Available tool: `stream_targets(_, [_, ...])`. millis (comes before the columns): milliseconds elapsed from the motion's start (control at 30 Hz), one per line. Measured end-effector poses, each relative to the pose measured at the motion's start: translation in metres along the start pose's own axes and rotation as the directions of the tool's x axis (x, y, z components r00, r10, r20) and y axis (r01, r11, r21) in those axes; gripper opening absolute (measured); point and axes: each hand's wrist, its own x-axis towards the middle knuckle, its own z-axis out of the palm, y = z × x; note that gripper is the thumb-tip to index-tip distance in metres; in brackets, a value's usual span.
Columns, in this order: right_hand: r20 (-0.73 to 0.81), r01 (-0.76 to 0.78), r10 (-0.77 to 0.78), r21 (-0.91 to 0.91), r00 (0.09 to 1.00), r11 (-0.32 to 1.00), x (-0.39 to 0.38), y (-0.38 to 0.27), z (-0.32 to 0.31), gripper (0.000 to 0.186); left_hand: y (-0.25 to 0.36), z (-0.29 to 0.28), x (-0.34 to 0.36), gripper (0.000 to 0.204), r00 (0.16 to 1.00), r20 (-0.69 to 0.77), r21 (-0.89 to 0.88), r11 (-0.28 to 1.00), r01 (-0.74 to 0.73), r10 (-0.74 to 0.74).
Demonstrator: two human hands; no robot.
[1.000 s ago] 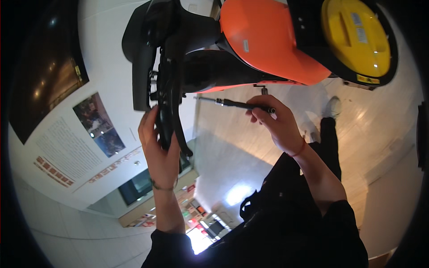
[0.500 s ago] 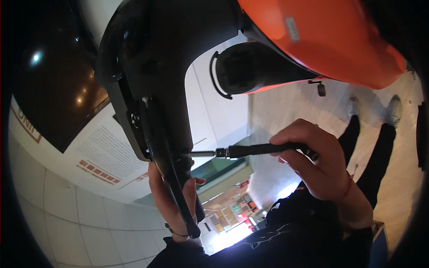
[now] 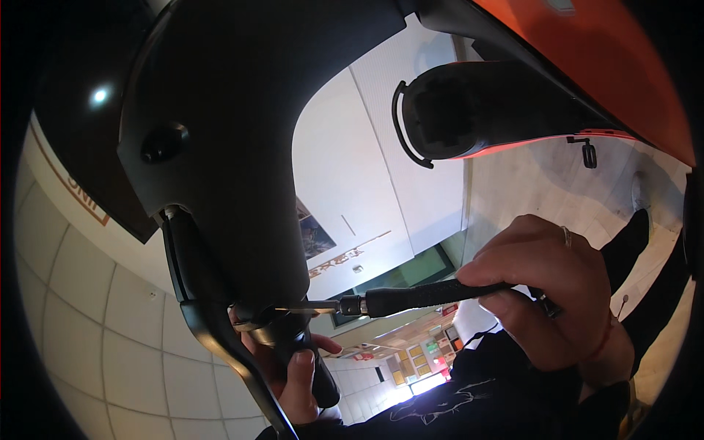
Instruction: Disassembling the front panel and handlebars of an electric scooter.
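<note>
My right hand (image 3: 546, 286) is closed on a screwdriver (image 3: 411, 298) with a black handle and metal shaft. The shaft reaches left to a metal clamp (image 3: 268, 330) on the black handlebar, at the inner end of the grip (image 3: 319, 381); whether the tip is seated I cannot tell. My left hand (image 3: 297, 378) is wrapped round the grip, thumb in front, part of the fingers hidden behind it. A black brake lever (image 3: 220, 345) curves down beside it. The large black handlebar housing (image 3: 213, 81) fills the upper left and middle.
An orange body panel (image 3: 601, 59) is at upper right, beside a black seat (image 3: 455, 110) with a curved rail and a pedal (image 3: 589, 152). A white display wall (image 3: 352, 183), a dark screen (image 3: 81, 110) and distant shelves (image 3: 418, 363) surround the vehicle. My legs (image 3: 653, 293) are at right.
The view has moved closer to the handlebar. The screwdriver has moved down from beside the bar to the clamp. My left hand has stayed on the grip.
</note>
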Motion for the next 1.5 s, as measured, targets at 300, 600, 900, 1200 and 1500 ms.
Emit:
stream_targets(300, [0.029, -0.029, 0.027, 0.056, 0.999, 0.998, 0.004, 0.002, 0.007, 0.017, 0.0, 0.003, 0.001, 0.075, 0.999, 0.036, -0.045, 0.999, 0.019, -0.018])
stream_targets(600, [0.046, 0.024, -0.026, 0.057, 0.999, 0.998, 0.008, 0.0, 0.012, 0.02, 0.006, -0.004, -0.003, 0.073, 0.999, -0.007, -0.045, 0.998, 0.051, -0.051])
stream_targets(900, [0.028, 0.262, -0.263, -0.235, 0.964, 0.936, 0.004, -0.007, 0.011, 0.026, -0.008, -0.001, -0.001, 0.066, 0.998, -0.024, -0.163, 0.985, 0.054, -0.059])
stream_targets(1200, [0.274, -0.399, 0.308, 0.404, 0.911, 0.823, 0.006, -0.008, 0.003, 0.016, -0.021, -0.005, -0.004, 0.061, 0.987, 0.039, -0.241, 0.96, -0.141, 0.155])
stream_targets(1500, [0.387, -0.785, 0.683, 0.319, 0.619, 0.531, 0.014, -0.013, 0.005, 0.022, -0.026, -0.007, 0.005, 0.062, 0.969, 0.175, -0.146, 0.977, -0.152, 0.177])
